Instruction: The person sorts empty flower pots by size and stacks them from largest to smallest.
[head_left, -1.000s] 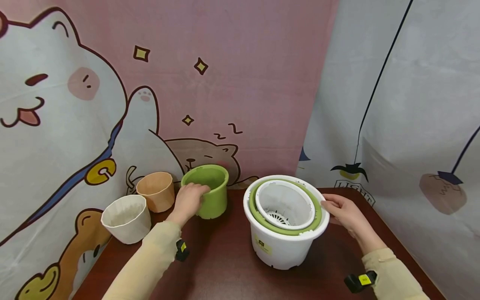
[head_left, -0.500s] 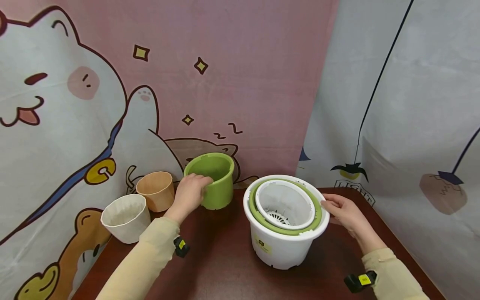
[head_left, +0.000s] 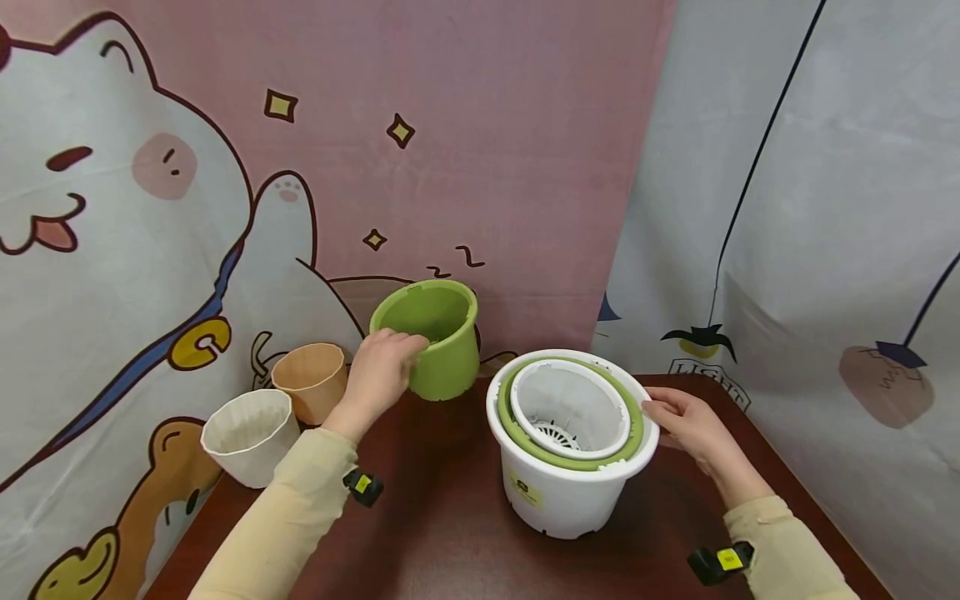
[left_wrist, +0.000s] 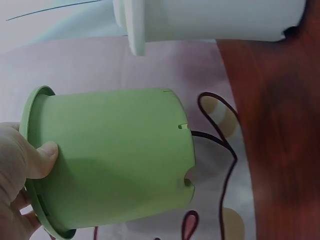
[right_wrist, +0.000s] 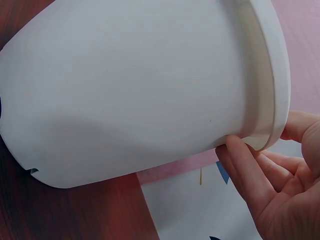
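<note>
My left hand [head_left: 378, 375] grips the near rim of a green flowerpot [head_left: 450, 362]. In the left wrist view the thumb presses on the outer wall of the green flowerpot [left_wrist: 115, 155], with the fingers over the rim. A large white flowerpot [head_left: 562, 500] stands upright on the right, with a green pot [head_left: 637, 433] nested in it. Inside that sits a smaller white pot [head_left: 588, 408] with a slotted bottom. My right hand [head_left: 686, 425] holds the large pot's right rim; the right wrist view shows fingers under the lip of the large white flowerpot [right_wrist: 140, 90].
On the left of the dark red table [head_left: 450, 550] stand a white faceted pot [head_left: 258, 450] and, behind it, an orange one [head_left: 318, 396]. A pink cartoon cloth [head_left: 510, 167] hangs behind the table, and a grey-white cloth [head_left: 825, 208] hangs along the right.
My left hand has raised the green flowerpot and carried it slightly right and away from me. The right hand and the nested pots have stayed where they were.
</note>
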